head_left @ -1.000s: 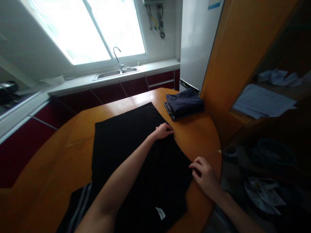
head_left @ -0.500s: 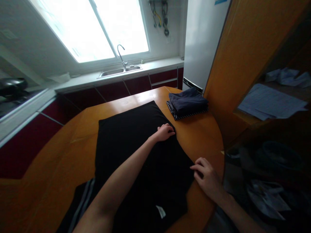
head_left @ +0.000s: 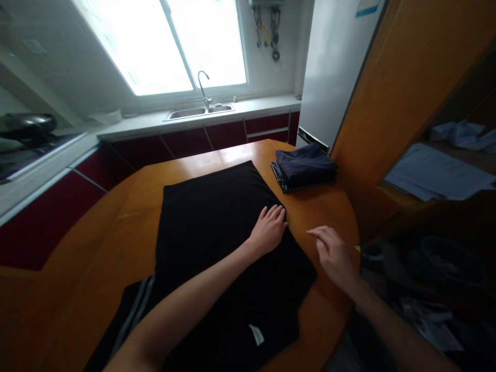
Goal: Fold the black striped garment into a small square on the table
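My left hand (head_left: 270,229) lies flat, fingers spread, on the black garment (head_left: 217,232) near its right edge. Garment's spread across the orange counter (head_left: 96,227), white tag (head_left: 256,334) at near end. Right hand (head_left: 332,254) hovers just right of it, fingers loose & apart, holding nothing. Folded clothes stack (head_left: 305,167) sits far right.

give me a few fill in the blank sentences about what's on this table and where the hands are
1. The left hand lies flat, palm down, on the ____ garment.
2. The folded navy clothes sit at the table's far ____ corner.
3. The right hand is open above the garment's ____ edge.
4. A small ____ tag shows near the garment's near end.

Missing words: black; right; right; white
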The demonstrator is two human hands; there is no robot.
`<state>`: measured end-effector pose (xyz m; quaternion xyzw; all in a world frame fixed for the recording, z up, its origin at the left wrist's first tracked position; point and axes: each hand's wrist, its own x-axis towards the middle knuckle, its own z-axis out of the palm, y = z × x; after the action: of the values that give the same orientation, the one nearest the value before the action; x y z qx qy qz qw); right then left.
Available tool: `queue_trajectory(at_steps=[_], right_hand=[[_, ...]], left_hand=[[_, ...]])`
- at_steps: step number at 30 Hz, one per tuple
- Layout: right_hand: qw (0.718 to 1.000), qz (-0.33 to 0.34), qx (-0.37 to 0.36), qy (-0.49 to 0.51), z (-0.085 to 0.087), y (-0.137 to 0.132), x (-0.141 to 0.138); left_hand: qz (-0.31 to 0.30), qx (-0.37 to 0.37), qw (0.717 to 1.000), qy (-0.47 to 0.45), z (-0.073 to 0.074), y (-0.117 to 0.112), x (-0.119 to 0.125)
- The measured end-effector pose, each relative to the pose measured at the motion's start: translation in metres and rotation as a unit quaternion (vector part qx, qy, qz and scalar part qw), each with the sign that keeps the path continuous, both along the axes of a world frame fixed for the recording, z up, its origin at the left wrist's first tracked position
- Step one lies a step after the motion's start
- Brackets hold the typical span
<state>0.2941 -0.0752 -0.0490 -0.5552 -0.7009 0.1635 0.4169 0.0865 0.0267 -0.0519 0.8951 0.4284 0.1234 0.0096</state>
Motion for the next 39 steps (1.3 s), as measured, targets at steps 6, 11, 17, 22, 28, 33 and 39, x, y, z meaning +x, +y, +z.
queue_trajectory(at_steps=[6, 11, 17, 22, 28, 33, 39], right_hand=[[0.983, 0.168, -0.026, -0.073, -0.007, 0.104, -0.037], [0.968, 0.184, -0.098, -0.141, -0.038, 0.150, -0.041], [0.977, 0.159, -0.113, -0.090, -0.047, 0.160, -0.028], [0.982, 0.165, -0.096, -0.001, -0.043, 0.163, -0.020], [0.981, 0.139, -0.094, 0.100, -0.036, 0.164, -0.010], [0.979, 0.140, -0.103, 0.108, -0.034, 0.161, -0.014], [0.978, 0.152, -0.097, 0.105, -0.035, 0.160, -0.018]], left_hand=[[-0.021, -0.022, 0.999, 0.027, -0.026, -0.015, -0.004], [-0.021, -0.016, 0.999, 0.020, -0.027, -0.018, -0.006], [-0.020, -0.019, 1.000, 0.001, -0.027, -0.021, -0.007], [0.080, 0.001, 0.995, -0.063, -0.013, -0.007, -0.016], [-0.029, -0.025, 0.998, -0.058, -0.009, -0.021, -0.006], [-0.113, -0.072, 0.991, -0.007, -0.017, -0.042, 0.003], [-0.265, -0.105, 0.958, -0.014, -0.003, -0.059, 0.005]])
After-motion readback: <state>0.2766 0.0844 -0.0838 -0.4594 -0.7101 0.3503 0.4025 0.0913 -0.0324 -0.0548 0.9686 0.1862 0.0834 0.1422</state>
